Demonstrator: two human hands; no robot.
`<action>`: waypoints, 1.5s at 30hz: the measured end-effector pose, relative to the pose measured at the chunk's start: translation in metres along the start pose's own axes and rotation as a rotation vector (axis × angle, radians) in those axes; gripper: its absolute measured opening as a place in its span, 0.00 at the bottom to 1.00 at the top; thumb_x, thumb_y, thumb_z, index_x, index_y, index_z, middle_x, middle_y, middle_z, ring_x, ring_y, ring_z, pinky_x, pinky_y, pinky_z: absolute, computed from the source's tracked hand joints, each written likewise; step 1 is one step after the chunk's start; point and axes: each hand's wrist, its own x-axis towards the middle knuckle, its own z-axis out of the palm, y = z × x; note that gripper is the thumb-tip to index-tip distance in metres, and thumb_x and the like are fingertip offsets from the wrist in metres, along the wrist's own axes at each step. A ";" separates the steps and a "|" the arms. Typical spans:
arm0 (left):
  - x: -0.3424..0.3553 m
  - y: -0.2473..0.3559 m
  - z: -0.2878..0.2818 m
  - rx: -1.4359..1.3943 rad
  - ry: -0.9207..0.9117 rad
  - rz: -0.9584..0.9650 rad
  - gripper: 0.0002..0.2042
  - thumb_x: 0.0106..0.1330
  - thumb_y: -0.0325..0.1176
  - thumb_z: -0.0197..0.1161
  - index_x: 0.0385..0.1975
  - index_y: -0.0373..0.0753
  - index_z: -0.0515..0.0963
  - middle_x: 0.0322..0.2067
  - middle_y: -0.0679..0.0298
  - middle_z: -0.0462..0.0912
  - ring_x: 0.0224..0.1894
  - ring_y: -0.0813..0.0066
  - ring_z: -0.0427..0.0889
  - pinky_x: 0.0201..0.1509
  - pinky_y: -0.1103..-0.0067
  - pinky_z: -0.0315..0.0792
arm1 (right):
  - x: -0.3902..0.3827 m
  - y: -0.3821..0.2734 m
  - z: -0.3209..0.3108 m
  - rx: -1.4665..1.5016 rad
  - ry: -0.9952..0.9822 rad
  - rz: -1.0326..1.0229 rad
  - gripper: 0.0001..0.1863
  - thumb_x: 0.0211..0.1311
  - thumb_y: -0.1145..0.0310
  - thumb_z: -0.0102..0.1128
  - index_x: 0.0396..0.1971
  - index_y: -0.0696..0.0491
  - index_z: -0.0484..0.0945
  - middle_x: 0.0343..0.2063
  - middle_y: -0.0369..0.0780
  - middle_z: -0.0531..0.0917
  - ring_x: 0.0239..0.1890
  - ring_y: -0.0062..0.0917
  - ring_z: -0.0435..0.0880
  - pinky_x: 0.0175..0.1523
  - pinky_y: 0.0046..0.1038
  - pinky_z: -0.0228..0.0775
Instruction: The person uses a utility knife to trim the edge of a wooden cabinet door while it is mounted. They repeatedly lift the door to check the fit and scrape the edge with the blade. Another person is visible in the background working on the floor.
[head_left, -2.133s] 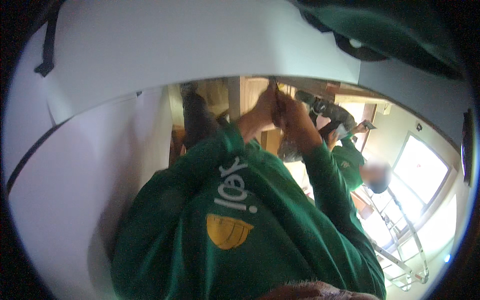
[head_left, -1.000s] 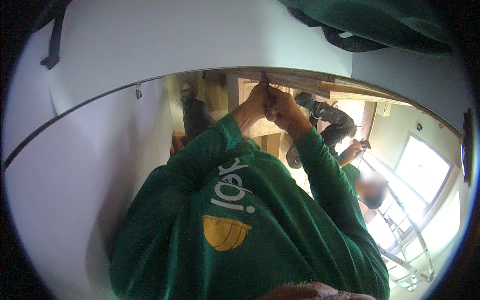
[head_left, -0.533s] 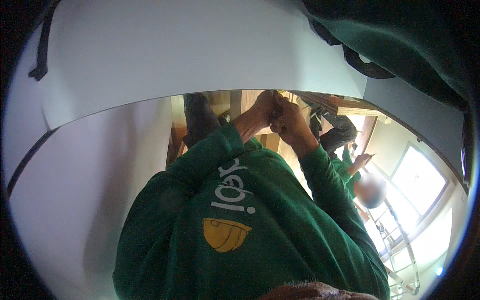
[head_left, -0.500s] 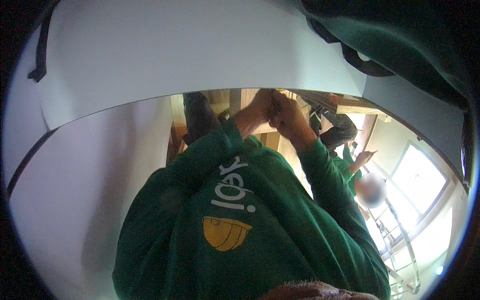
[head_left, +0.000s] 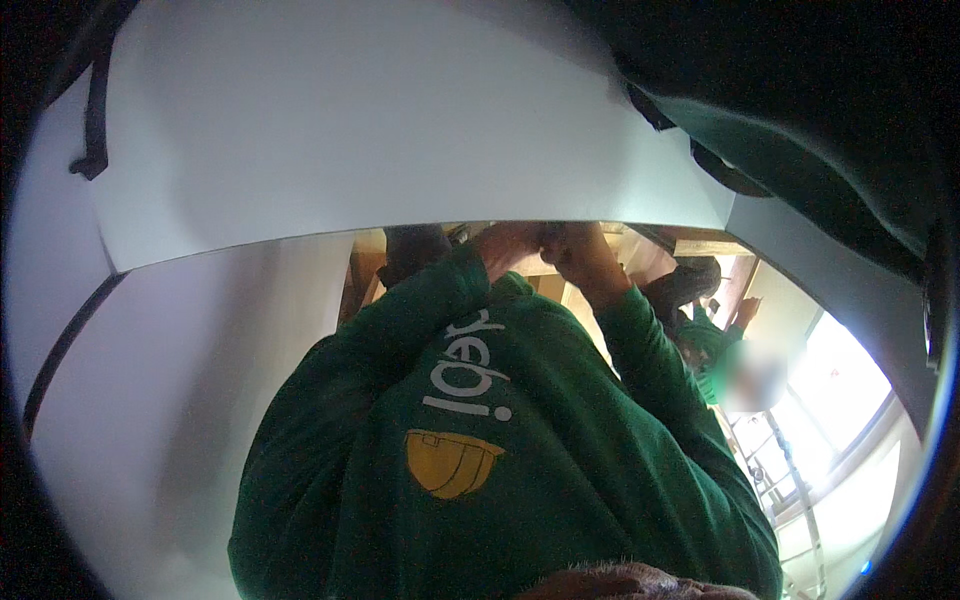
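My left hand (head_left: pixel 508 243) and my right hand (head_left: pixel 583 258) meet close together just below the lower edge of a large white panel (head_left: pixel 380 120). Both come out of green sleeves. The right looks curled into a fist, and the left is closed up against it. A small dark patch shows between them; what they grip cannot be made out. The panel's edge cuts off the upper part of both hands and hides most of the fingers.
Wooden boards (head_left: pixel 362 268) show beneath the panel. A pale wall (head_left: pixel 210 370) rises on the left. At the right, another person in green (head_left: pixel 705 335) holds up a hand (head_left: pixel 746 312), near a bright window (head_left: pixel 845 370) and a metal ladder (head_left: pixel 790 470).
The panel's edge sits lower in view and covers more of my hands, which stay together. The other person's raised hand has shifted slightly to the right.
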 end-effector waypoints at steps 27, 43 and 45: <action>0.044 -0.123 0.019 -0.179 0.428 -0.247 0.33 0.68 0.25 0.50 0.76 0.34 0.55 0.74 0.50 0.60 0.75 0.63 0.61 0.76 0.73 0.55 | -0.238 0.130 0.102 0.786 0.129 0.739 0.22 0.76 0.49 0.52 0.42 0.56 0.79 0.22 0.34 0.76 0.26 0.20 0.73 0.32 0.26 0.65; -0.010 0.019 0.033 0.214 0.457 -0.068 0.37 0.62 0.29 0.51 0.74 0.28 0.56 0.72 0.40 0.61 0.76 0.51 0.59 0.79 0.69 0.53 | -0.242 0.089 0.081 0.792 0.268 0.580 0.27 0.75 0.44 0.55 0.44 0.58 0.78 0.21 0.29 0.69 0.22 0.15 0.64 0.28 0.22 0.54; -0.030 0.046 0.032 0.235 0.453 -0.074 0.38 0.62 0.27 0.49 0.76 0.28 0.52 0.75 0.40 0.56 0.80 0.49 0.51 0.82 0.69 0.46 | -0.235 0.081 0.077 0.770 0.255 0.576 0.25 0.75 0.46 0.57 0.46 0.57 0.79 0.21 0.29 0.69 0.22 0.14 0.64 0.27 0.21 0.53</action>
